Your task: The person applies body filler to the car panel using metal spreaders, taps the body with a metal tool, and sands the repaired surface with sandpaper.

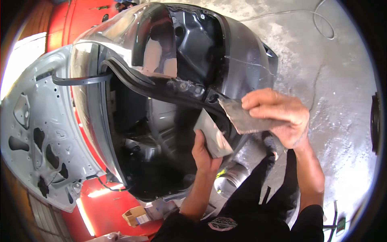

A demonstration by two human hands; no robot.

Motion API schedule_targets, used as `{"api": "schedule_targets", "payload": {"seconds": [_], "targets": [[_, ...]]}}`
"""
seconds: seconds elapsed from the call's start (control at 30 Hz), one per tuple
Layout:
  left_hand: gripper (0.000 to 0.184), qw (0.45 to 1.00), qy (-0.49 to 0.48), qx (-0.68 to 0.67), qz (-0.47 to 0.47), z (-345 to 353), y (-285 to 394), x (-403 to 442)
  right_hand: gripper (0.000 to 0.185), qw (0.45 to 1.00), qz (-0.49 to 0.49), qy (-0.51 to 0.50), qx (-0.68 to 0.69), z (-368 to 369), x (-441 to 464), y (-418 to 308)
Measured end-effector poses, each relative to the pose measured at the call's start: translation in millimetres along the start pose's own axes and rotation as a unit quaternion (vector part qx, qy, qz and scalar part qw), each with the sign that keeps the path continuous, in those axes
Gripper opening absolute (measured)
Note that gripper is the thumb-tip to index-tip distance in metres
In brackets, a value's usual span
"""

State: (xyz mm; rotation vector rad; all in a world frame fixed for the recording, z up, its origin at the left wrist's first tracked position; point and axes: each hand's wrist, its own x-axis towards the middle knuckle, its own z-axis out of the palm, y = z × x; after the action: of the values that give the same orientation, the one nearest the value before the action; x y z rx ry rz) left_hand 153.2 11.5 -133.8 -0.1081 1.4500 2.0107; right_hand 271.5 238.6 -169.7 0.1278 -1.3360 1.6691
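Observation:
My left hand (204, 155) is closed around the lower edge of a thin grey filler spreader plate (210, 135), tilted upright, with a pinkish smear near its right edge. My right hand (280, 115) grips a flat grey sheet (250, 121) with a ragged left edge, between thumb and fingers. Its exact kind is unclear. The two pieces are close together but apart, in front of the open trunk of a car body (246, 52). Pinkish filler patches (153, 56) lie on the panel beside the dark light recess.
The raised grey trunk lid (44, 133) extends at the left, joined by a curved hinge arm (82, 80). A metal can (230, 180) stands on the floor below my hands. A cardboard box (135, 216) lies on the red floor. A cable (278, 13) runs across the grey floor.

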Motion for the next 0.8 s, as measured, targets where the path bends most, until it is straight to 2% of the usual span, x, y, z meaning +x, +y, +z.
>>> {"api": "schedule_targets", "payload": {"seconds": [0.07,0.17,0.23,0.33,0.47,0.57,0.67,0.7,0.77,0.8], "targets": [[0.047,0.999,0.031,-0.038,-0.004,15,3,3,0.027,0.999,-0.001,-0.007,-0.033,4,-10,-17],[0.048,0.999,-0.016,-0.05,-0.01,25,10,-1,0.033,0.997,-0.002,-0.014,-0.076,16,-19,-54],[0.048,0.997,-0.044,-0.061,0.002,46,18,-10,0.029,0.992,0.005,-0.037,-0.12,26,-18,-78],[0.047,0.995,-0.041,-0.089,0.002,64,31,-22,0.029,0.976,0.01,-0.068,-0.206,44,-7,-101],[0.044,0.993,-0.036,-0.081,0.076,79,62,-50,0.04,0.93,0.043,-0.108,-0.349,42,-6,-104],[0.046,0.988,-0.056,0.01,0.143,77,92,-68,0.045,0.895,0.054,-0.13,-0.423,43,13,-127],[0.047,0.976,-0.02,0.137,0.17,73,104,-83,0.044,0.831,-0.068,-0.232,-0.501,68,58,-163],[0.048,0.969,-0.004,0.175,0.175,68,103,-87,0.041,0.812,-0.077,-0.273,-0.51,78,66,-168],[0.049,0.953,0.001,0.215,0.212,78,106,-100,0.04,0.814,-0.082,-0.301,-0.489,102,78,-176],[0.048,0.96,0.015,0.179,0.213,83,110,-105,0.04,0.815,-0.08,-0.318,-0.477,111,79,-179]]}}
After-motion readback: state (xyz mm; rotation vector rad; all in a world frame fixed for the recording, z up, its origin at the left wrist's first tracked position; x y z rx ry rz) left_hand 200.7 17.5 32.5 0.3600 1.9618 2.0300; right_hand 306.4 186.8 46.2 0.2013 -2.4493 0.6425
